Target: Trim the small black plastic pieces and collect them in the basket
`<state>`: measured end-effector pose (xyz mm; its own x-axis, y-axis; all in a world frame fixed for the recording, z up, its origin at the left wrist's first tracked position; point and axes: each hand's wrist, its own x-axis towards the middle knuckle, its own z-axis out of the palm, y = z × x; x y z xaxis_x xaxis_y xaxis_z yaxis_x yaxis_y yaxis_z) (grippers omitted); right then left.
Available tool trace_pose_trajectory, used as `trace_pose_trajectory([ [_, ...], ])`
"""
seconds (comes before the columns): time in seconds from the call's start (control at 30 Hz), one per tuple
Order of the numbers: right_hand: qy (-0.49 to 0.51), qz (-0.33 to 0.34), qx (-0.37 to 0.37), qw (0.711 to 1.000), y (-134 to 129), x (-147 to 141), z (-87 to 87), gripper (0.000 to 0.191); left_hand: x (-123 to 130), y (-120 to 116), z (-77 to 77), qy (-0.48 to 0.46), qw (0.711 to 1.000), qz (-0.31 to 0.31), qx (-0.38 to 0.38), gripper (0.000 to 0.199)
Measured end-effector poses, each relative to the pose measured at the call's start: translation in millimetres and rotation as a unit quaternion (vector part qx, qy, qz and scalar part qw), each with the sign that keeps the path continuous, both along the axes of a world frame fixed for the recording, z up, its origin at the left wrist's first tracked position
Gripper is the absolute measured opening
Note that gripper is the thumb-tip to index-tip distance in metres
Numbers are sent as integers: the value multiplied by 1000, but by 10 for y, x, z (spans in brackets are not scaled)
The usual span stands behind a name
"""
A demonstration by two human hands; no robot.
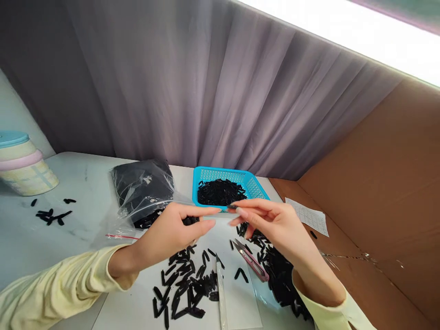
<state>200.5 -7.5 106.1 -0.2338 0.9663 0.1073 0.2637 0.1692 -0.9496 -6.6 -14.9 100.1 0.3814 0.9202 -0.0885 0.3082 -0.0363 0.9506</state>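
My right hand (pixel 271 220) pinches a small black piece (pixel 232 206) between thumb and fingertips, just in front of the blue basket (pixel 258 187). Facing it, my left hand (pixel 175 229) has thumb and forefinger apart, with nothing visible between them. Many black pieces (pixel 220 191) lie in the basket. Below my hands, loose black pieces (pixel 185 293) are spread on a white sheet (pixel 237 302), along with pink-handled snips (pixel 252 262) and a thin pale tool (pixel 220 293) with a dark pointed tip.
A clear plastic bag (pixel 142 183) with black material lies at the back left. A lidded pastel container (pixel 29 167) stands at the far left. More black pieces (pixel 282 275) are heaped at the right. A printed paper (pixel 309 217) lies near the brown panel (pixel 385 206).
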Motion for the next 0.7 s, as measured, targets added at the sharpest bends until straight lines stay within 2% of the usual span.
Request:
trace_pose_trajectory([
  [0.1, -123, -87, 93, 984, 406, 78, -93, 22, 18, 43, -5, -11, 999, -9, -28, 50],
  [0.17, -161, -91, 109, 977, 637, 93, -145, 19, 26, 53, -27, -2, 999, -24, -26, 51],
  [0.23, -186, -92, 132, 969, 708, 59, -149, 20, 30, 54, -61, 5, 999, -34, -4, 50],
  [0.33, -204, -55, 154, 965, 468, -71, -67, 11, 40, 53, -126, 3, 999, -41, 20, 57],
  [0.37, -203, -26, 162, 965, 331, -124, -32, 10, 45, 52, -148, 0, 999, -44, 22, 62],
  [0.43, -183, 71, 191, 962, 60, -226, 19, 10, 57, 49, -186, -5, 998, -54, 28, 68],
  [0.5, -166, 117, 208, 957, -139, -307, 22, 12, 68, 40, -212, -11, 997, -62, 49, 69],
  [0.63, -135, 110, 199, 964, -267, -385, -64, 12, 79, 19, -233, -4, 995, -73, 67, 62],
  [0.7, -125, 102, 180, 970, -263, -397, -95, 9, 84, 10, -234, -4, 994, -81, 79, 49],
])
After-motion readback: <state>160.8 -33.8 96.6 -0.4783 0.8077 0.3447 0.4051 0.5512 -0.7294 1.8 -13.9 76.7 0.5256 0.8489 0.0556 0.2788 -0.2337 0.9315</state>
